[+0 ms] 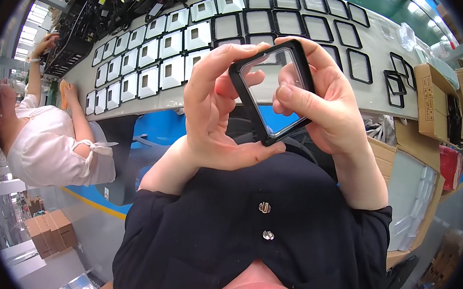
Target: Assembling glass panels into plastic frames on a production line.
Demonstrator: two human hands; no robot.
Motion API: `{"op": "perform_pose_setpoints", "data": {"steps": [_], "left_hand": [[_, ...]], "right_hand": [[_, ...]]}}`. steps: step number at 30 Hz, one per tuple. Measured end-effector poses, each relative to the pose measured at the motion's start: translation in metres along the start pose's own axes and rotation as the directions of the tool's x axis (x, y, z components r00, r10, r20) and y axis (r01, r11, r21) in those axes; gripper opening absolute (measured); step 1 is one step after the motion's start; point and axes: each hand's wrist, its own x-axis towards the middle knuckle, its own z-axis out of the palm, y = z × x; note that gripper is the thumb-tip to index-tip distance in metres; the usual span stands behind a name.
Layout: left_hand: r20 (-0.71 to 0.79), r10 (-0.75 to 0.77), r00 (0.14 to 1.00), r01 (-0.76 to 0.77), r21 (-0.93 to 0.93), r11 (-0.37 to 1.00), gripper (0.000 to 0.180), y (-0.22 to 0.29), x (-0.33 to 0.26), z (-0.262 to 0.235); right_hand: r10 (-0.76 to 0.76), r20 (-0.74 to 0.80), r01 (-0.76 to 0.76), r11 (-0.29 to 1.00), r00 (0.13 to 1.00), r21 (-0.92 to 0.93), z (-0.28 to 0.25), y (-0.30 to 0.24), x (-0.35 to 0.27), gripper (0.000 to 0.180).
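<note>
Between my two hands, raised above the table's near edge, is a black rectangular frame [244,94] with a clear pane, held tilted. My left hand [210,97] grips it by the left side, its thumb under the lower corner and its fingertips at the top corner. My right hand [334,100] holds the right side, with the thumb lying across the pane. Behind the hands, rows of similar black frames [258,22] lie on the table [379,34]. To their left, several frames hold white reflector-like inserts [171,42], each with a square opening.
Loose black frames [394,89] overlap at the table's right end. Open cardboard boxes [432,102] stand there, and another box [415,197] with clear pieces sits lower right. At far left a co-worker [54,143] reaches toward a black crate [69,52]. Dark cabled parts [128,8] crowd the back.
</note>
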Motion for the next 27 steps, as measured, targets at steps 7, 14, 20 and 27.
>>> {"op": "perform_pose_setpoints", "data": {"steps": [7,14,20,27], "left_hand": [[-0.027,0.001,1.0,0.0,0.031,1.0,0.108,0.001,-0.003,0.002],[0.03,0.004,1.0,-0.009,0.18,0.984,0.119,0.003,-0.003,0.002],[0.029,-0.004,1.0,-0.006,0.33,0.944,0.114,0.001,-0.009,0.004],[-0.08,-0.225,0.971,0.231,0.063,0.971,0.116,-0.011,-0.037,-0.001]], "right_hand": [[0.04,-0.006,-0.04,0.999,0.999,0.006,0.001,-0.001,-0.002,0.055],[-0.034,-0.029,0.032,0.999,0.999,-0.043,0.001,0.001,-0.004,0.055],[-0.019,-0.025,0.018,0.998,1.0,-0.061,-0.004,0.002,-0.005,0.059],[-0.021,-0.06,0.003,0.961,0.998,-0.278,-0.002,0.022,0.004,0.065]]}}
